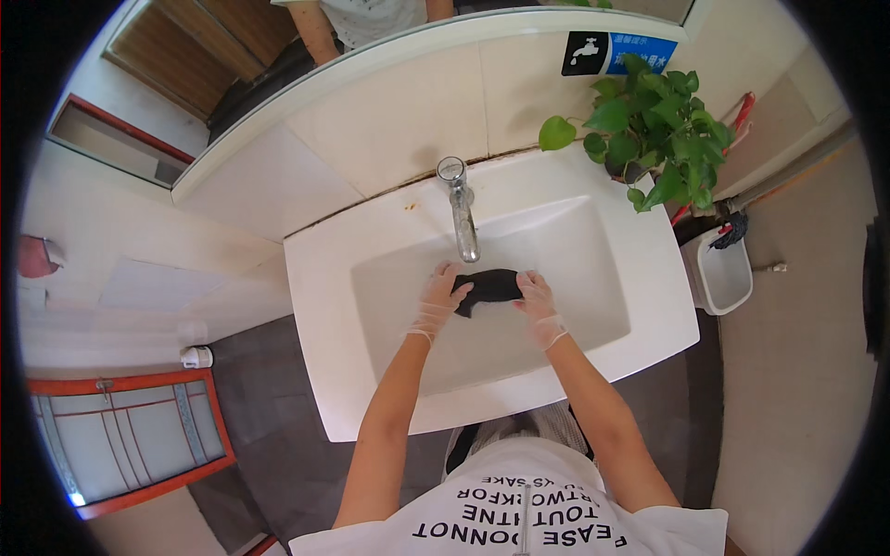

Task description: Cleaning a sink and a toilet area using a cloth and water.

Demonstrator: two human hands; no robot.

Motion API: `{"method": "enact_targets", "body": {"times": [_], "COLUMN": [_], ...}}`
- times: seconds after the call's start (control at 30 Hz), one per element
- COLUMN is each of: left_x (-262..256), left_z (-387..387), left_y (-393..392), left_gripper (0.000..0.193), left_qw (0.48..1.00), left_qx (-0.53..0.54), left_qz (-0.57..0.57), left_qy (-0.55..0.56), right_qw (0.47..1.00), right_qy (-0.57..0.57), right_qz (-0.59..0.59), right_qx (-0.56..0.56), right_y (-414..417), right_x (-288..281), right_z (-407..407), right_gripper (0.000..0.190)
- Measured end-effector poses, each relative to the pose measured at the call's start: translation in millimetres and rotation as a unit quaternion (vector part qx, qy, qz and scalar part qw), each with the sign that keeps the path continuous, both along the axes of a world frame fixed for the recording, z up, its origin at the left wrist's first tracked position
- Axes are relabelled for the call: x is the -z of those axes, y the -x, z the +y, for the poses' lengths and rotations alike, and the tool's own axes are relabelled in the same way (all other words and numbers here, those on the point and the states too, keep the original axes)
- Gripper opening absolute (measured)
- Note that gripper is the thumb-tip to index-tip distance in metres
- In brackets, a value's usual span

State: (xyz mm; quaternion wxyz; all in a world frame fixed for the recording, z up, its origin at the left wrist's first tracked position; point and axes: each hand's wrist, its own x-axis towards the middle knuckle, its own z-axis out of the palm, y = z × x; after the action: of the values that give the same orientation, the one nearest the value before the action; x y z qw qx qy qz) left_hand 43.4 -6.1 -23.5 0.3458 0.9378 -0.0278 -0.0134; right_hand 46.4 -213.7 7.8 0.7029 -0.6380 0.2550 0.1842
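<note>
A small black cloth item (pixel 490 285), perhaps a sock, is stretched between my hands over the basin of a white sink (pixel 316 306). My left hand (pixel 441 295), in a thin clear disposable glove, grips its left end, where a corner hangs down. The right end is pinched by my right hand (pixel 535 295), gloved the same way. Just above the cloth in the picture, the chrome faucet (pixel 464 222) points its spout toward the basin. Whether water runs from it I cannot tell.
A potted green plant (pixel 646 132) stands on the sink's back right corner. A white bin (pixel 723 274) sits to the right of the sink. Along the wall behind runs a mirror's lower frame (pixel 417 38). At left is a red-framed glass door (pixel 132 438).
</note>
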Motion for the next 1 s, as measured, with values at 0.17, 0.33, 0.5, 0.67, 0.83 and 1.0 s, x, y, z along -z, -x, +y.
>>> {"method": "enact_targets", "body": {"times": [0.17, 0.33, 0.5, 0.67, 0.83, 1.0], "left_x": [25, 29, 7, -51, -104, -123], "left_z": [-38, -37, -31, -19, -19, 11], "left_y": [28, 36, 18, 28, 60, 28], "left_gripper": [0.069, 0.074, 0.064, 0.027, 0.020, 0.015], "left_qw": [0.958, 0.952, 0.999, 0.984, 0.940, 0.899], "left_qx": [0.049, 0.129, -0.026, 0.171, 0.339, 0.318], "left_qz": [0.001, 0.026, 0.045, 0.053, -0.025, 0.182], "left_qy": [-0.284, -0.276, 0.008, 0.005, -0.007, 0.241], "right_qw": [0.981, 0.981, 0.988, 0.943, 0.897, 0.886], "right_qy": [0.135, 0.094, -0.009, -0.254, -0.393, -0.385], "right_qz": [-0.126, -0.111, 0.046, 0.215, 0.195, 0.229], "right_qx": [-0.053, -0.127, -0.146, -0.027, -0.064, -0.123], "right_y": [0, 9, 21, 8, -10, 6], "right_x": [23, 32, 0, -5, 34, 20], "right_z": [-8, -9, -1, 21, 35, 32], "right_gripper": [0.055, 0.058, 0.062, 0.055, 0.049, 0.048]}}
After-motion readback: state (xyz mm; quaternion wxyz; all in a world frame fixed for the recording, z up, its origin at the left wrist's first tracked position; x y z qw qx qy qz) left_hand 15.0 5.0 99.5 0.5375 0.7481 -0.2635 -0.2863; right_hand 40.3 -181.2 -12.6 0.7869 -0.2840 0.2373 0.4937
